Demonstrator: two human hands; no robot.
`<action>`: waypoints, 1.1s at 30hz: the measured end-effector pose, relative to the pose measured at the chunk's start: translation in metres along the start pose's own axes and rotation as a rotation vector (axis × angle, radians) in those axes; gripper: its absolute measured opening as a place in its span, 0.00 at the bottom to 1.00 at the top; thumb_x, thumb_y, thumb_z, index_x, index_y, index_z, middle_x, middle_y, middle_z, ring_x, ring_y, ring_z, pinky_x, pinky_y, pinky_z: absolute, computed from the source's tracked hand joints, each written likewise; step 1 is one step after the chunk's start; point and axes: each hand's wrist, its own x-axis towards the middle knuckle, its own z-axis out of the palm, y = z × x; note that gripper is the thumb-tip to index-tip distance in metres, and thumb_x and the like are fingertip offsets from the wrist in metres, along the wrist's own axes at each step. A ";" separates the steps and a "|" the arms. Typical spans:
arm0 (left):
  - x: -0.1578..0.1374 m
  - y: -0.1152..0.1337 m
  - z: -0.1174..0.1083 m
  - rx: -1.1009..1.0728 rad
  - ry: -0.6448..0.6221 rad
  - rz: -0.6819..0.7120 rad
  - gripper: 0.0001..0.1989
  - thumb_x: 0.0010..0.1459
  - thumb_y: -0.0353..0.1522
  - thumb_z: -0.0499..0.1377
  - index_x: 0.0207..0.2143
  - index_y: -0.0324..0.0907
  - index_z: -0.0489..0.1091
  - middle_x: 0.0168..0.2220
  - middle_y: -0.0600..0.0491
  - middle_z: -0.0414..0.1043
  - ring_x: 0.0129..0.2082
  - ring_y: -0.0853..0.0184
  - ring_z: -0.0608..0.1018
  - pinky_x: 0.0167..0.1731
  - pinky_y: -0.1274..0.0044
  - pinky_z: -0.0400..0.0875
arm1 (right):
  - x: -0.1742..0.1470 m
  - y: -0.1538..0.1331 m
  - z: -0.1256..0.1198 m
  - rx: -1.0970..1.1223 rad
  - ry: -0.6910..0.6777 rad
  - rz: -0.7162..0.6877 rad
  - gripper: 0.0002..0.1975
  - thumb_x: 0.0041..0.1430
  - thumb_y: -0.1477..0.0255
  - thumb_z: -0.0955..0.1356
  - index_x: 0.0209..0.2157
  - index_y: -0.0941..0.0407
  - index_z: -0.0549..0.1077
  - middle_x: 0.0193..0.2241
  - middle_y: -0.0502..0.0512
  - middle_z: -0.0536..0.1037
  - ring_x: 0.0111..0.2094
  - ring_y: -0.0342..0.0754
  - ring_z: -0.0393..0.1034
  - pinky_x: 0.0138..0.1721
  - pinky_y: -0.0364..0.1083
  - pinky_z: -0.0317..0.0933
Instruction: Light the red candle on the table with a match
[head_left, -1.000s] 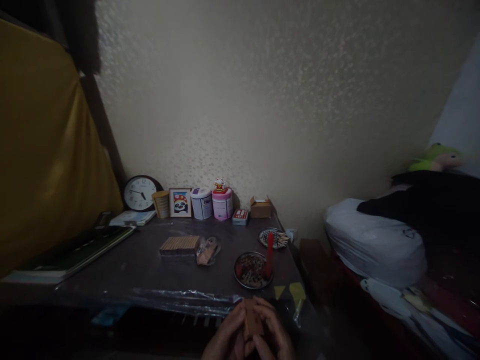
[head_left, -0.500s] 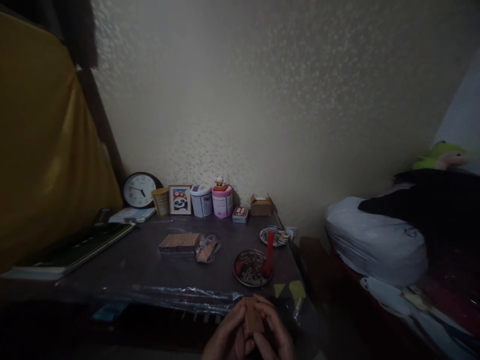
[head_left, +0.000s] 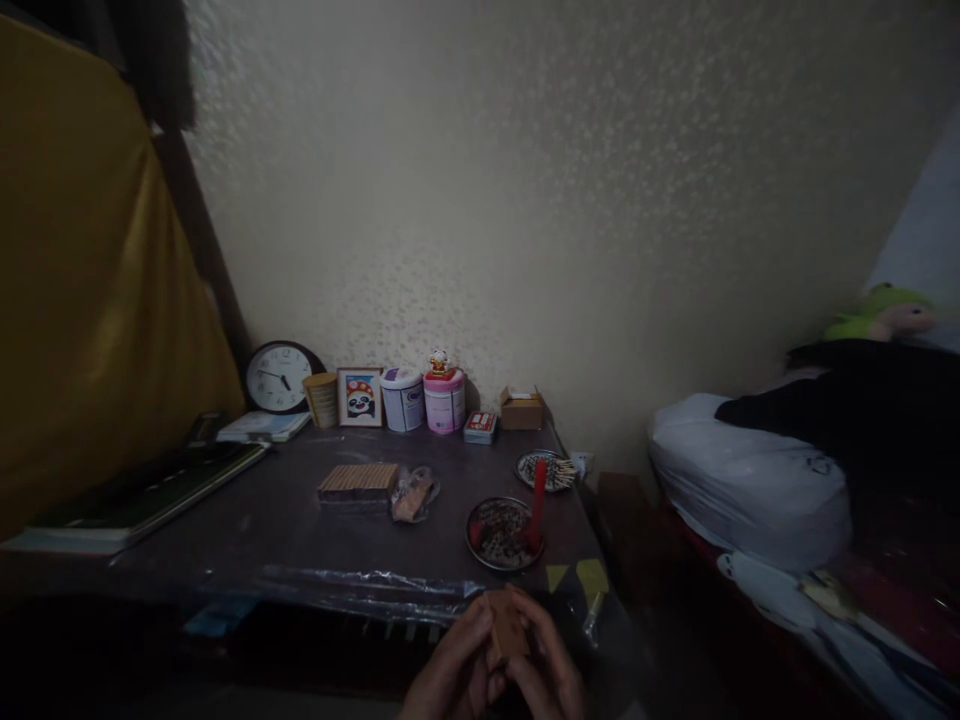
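Between my two hands, low in the view, is a small brown matchbox [head_left: 508, 625], tilted with its long side pointing away from me. My left hand [head_left: 454, 660] grips its left side, thumb along the edge. The fingers of my right hand [head_left: 547, 655] close round its right side and near end. Just beyond the hands stands a metal dish [head_left: 480, 562] strewn with burnt match bits [head_left: 499, 535]. A red candle [head_left: 539, 495] rises upright at the dish's right side. Farther back, a second metal dish [head_left: 526, 478] carries several matchsticks [head_left: 561, 472].
A wrapped row of small boxes [head_left: 358, 482] and a crumpled clear bag [head_left: 414, 497] lie mid-table. Along the wall stand a clock [head_left: 281, 378], a framed picture [head_left: 360, 398], two tubs [head_left: 445, 403] and a cardboard box [head_left: 521, 410]. Yellow paper pieces [head_left: 592, 576] lie near the right edge.
The matchbox has turned slightly in my hands, and the right fingers have shifted a little on it. The things on the table have stayed in place.
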 end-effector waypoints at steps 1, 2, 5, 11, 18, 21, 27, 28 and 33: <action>0.000 0.000 0.000 0.000 0.011 -0.010 0.10 0.58 0.34 0.55 0.41 0.43 0.70 0.38 0.49 0.76 0.37 0.67 0.76 0.33 0.79 0.64 | 0.000 -0.001 0.000 0.017 0.003 0.003 0.27 0.51 0.54 0.66 0.51 0.50 0.68 0.53 0.56 0.70 0.55 0.54 0.63 0.50 0.46 0.63; 0.000 0.001 0.000 0.001 0.021 -0.018 0.09 0.57 0.34 0.56 0.40 0.43 0.70 0.38 0.50 0.76 0.37 0.67 0.76 0.33 0.79 0.64 | 0.000 -0.001 0.001 0.029 0.005 0.005 0.27 0.51 0.54 0.66 0.51 0.50 0.68 0.53 0.57 0.70 0.54 0.54 0.63 0.50 0.46 0.63; 0.001 0.000 0.000 0.006 0.033 -0.005 0.10 0.57 0.34 0.56 0.41 0.43 0.70 0.38 0.49 0.76 0.36 0.67 0.76 0.33 0.79 0.64 | -0.001 -0.001 0.001 0.016 0.021 0.026 0.27 0.51 0.54 0.66 0.51 0.51 0.68 0.53 0.57 0.70 0.53 0.55 0.64 0.49 0.47 0.64; 0.003 -0.003 -0.001 0.013 0.041 -0.012 0.10 0.57 0.34 0.56 0.41 0.43 0.71 0.37 0.49 0.77 0.34 0.68 0.76 0.35 0.78 0.66 | -0.002 0.000 -0.001 -0.039 0.037 0.069 0.26 0.53 0.54 0.64 0.51 0.51 0.67 0.52 0.57 0.71 0.52 0.54 0.65 0.45 0.46 0.66; 0.001 -0.001 0.000 0.012 0.019 0.004 0.10 0.58 0.32 0.54 0.42 0.42 0.70 0.36 0.48 0.76 0.35 0.68 0.77 0.36 0.78 0.65 | -0.001 -0.027 -0.004 -0.092 -0.107 0.042 0.22 0.55 0.57 0.64 0.50 0.51 0.66 0.52 0.57 0.70 0.53 0.53 0.64 0.50 0.48 0.62; 0.002 -0.001 -0.006 0.037 0.029 0.003 0.12 0.59 0.33 0.53 0.44 0.41 0.69 0.37 0.47 0.77 0.37 0.66 0.77 0.35 0.77 0.66 | 0.001 -0.039 -0.011 -0.009 -0.233 0.063 0.26 0.53 0.60 0.67 0.53 0.51 0.63 0.46 0.57 0.74 0.48 0.53 0.69 0.47 0.49 0.63; 0.000 -0.001 -0.002 0.098 0.008 -0.045 0.13 0.59 0.33 0.51 0.43 0.39 0.70 0.36 0.46 0.76 0.35 0.66 0.77 0.29 0.80 0.65 | 0.014 -0.034 -0.025 0.017 -0.050 0.173 0.18 0.51 0.57 0.67 0.38 0.54 0.72 0.25 0.50 0.74 0.26 0.46 0.70 0.29 0.44 0.64; -0.001 -0.001 0.000 0.114 0.004 -0.062 0.13 0.58 0.33 0.52 0.41 0.37 0.71 0.35 0.45 0.76 0.35 0.66 0.77 0.30 0.80 0.65 | 0.015 -0.032 -0.027 0.008 -0.005 0.175 0.17 0.50 0.56 0.68 0.35 0.55 0.73 0.22 0.49 0.72 0.23 0.45 0.68 0.27 0.43 0.62; -0.005 0.001 0.006 0.179 0.020 -0.135 0.14 0.58 0.34 0.53 0.40 0.35 0.73 0.32 0.43 0.77 0.32 0.65 0.77 0.30 0.78 0.66 | 0.018 -0.025 -0.030 0.007 0.016 0.222 0.16 0.45 0.57 0.71 0.30 0.55 0.73 0.20 0.46 0.71 0.20 0.41 0.63 0.23 0.41 0.58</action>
